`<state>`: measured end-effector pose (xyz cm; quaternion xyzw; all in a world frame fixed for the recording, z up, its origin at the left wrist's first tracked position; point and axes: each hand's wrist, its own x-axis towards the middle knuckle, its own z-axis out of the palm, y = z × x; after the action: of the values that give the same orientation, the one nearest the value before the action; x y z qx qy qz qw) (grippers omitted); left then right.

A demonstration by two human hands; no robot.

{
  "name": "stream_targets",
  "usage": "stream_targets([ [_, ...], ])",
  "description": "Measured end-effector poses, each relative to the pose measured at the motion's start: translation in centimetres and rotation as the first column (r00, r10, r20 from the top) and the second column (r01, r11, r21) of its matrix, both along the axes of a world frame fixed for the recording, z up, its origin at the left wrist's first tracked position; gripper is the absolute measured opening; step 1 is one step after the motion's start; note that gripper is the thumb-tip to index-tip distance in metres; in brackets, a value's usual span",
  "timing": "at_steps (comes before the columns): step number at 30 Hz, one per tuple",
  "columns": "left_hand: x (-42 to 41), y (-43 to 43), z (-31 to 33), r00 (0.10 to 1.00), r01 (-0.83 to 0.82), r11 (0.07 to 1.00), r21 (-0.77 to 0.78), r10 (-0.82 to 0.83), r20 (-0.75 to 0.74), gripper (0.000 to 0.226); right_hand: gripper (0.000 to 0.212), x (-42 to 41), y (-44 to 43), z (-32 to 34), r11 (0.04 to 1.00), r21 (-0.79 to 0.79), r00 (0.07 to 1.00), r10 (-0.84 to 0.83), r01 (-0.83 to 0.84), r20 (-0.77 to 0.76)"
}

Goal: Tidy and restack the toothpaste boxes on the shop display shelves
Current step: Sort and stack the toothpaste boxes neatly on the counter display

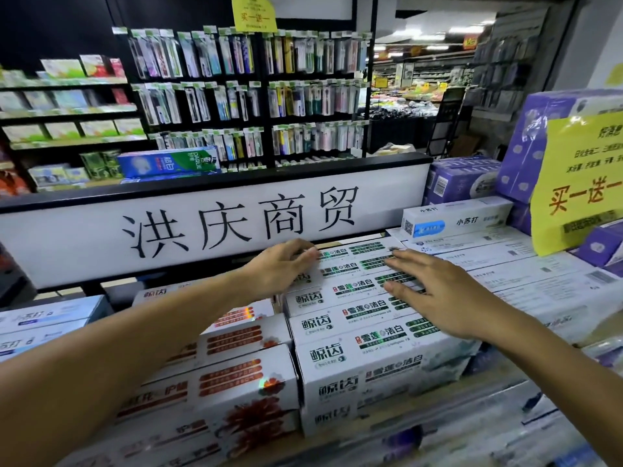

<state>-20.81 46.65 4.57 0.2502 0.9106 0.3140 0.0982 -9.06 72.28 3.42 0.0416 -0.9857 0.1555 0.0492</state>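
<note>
A stack of white toothpaste boxes with green print (pixel 367 338) fills the middle of the display. My left hand (pixel 283 267) rests on the far left end of the stack's rear boxes, fingers slightly bent over their tops. My right hand (pixel 435 291) lies flat on the right half of the same stack, fingers straight and spread. To the left sits a stack of white boxes with red flower print (pixel 242 375). Neither hand lifts a box.
A white sign board with black characters (pixel 215 227) stands right behind the stacks. White boxes (pixel 539 281) and a blue-and-white box (pixel 455 217) lie to the right, with purple boxes (pixel 465 180) and a yellow price card (pixel 580 183) beyond. Toothbrush racks (pixel 249 96) hang at the back.
</note>
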Motion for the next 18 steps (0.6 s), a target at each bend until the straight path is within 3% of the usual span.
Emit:
stream_targets([
  [2, 0.2, -1.4, 0.7, 0.996, -0.015, 0.994, 0.11, 0.005, 0.093, 0.039, 0.088, 0.0, 0.0, 0.4, 1.0, -0.007, 1.0, 0.015, -0.015, 0.011],
  [7, 0.6, -4.6, 0.2, 0.984, 0.002, 0.981, 0.194, -0.037, 0.176, 0.046, 0.075, -0.1, -0.1, 0.5, 1.0, -0.009, 1.0, 0.01, -0.01, -0.018],
  [11, 1.0, -4.4, -0.1, 0.995, 0.04, 0.999, 0.015, -0.038, -0.091, 0.053, 0.067, -0.1, -0.2, -0.3, 1.0, -0.005, 0.998, 0.0, 0.0, -0.06],
  [18, 1.5, -1.4, 1.1, 0.978, 0.088, 0.99, -0.114, -0.108, -0.181, 0.051, 0.068, -0.1, 0.2, -0.5, 1.0, -0.028, 0.999, 0.006, -0.007, -0.052],
])
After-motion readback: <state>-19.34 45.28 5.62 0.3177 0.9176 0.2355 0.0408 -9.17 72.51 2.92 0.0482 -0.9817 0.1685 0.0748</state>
